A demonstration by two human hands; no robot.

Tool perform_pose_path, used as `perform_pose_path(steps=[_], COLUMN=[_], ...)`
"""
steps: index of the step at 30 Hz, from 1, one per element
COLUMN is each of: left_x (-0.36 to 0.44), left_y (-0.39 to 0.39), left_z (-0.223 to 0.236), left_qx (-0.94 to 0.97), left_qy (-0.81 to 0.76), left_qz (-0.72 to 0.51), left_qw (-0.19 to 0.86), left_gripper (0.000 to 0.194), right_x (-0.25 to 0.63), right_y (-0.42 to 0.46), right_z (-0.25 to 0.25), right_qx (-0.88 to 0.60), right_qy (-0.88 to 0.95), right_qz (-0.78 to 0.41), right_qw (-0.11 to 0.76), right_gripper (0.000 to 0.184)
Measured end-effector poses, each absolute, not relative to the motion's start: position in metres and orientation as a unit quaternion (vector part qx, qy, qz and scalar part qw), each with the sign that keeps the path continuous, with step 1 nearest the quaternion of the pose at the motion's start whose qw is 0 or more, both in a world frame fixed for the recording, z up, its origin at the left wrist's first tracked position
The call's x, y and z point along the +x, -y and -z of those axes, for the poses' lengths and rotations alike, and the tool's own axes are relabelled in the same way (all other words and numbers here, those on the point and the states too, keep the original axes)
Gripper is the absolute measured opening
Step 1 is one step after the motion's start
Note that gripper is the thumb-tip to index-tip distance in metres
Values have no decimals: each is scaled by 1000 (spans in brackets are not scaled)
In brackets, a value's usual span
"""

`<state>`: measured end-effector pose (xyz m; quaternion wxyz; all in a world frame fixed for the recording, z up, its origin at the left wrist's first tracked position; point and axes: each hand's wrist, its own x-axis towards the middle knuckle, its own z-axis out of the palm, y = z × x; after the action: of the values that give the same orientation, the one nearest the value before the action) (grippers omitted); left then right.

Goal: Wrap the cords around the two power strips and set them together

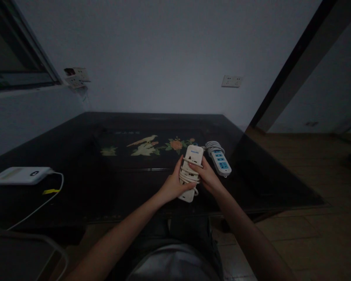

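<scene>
Both my hands grip a white power strip [195,153] with blue lettering at its far end, tilted above the near part of the dark table. Its white cord [187,176] is wound several times around the middle. My left hand [173,186] wraps the left side, thumb across the lower part of the strip. On the right side, my right hand [206,174] closes around it, thumb lying over the cord. Just right of my hands lies a second power strip [221,160], white with blue socket faces, its grey cord [214,146] coiled at the far end.
A dark table [128,191] with a painted bird and flowers stands against the wall. At its left lies a white power bank [20,175] with a cable [43,203] running off toward me. Wall sockets [232,81] sit above the table. A grey chair [20,253] is at lower left.
</scene>
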<state>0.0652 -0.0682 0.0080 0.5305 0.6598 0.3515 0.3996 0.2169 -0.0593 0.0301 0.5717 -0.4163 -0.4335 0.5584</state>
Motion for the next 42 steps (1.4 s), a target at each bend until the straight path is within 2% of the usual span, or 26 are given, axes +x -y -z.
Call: perform_pose_path(steps=[5,10,14,19,23,29,32,37,42], left_x=[75,88,98,113,119,121,125,126,118], left_y=[45,26,10,-2,-7,-11,-8,-9,-17], left_z=[-8,-16,-15,1,11,15,15,14,16], left_qx=[686,741,798,802,767,736,743,770,782], left_qy=[-353,-470,-433,-346,-361,-407,-413,-373,-342], left_qz=[-374,-328,-321,-380,-419,-409,-404,-392,-367], left_qw=[515,349,267,307,324,355,339,339,369], left_gripper=[105,89,84,78,70,72,72,80,93], right_x=[234,248,257,266,269,270,269,267,267], right_y=[36,9,-6,-13,-15,-11,-6,-3,-9], right_z=[-28,-23,-25,-27,-27,-23,-18,-10,-8], right_qx=[-464,-503,-510,-531,-539,-535,-538,-537,-533], right_qy=[457,477,506,525,520,530,523,489,507], right_qz=[-554,-531,-509,-477,-462,-442,-428,-448,-432], right_qw=[518,487,474,464,474,488,503,521,522], right_gripper=[65,60,53,46,48,46,53,63,57])
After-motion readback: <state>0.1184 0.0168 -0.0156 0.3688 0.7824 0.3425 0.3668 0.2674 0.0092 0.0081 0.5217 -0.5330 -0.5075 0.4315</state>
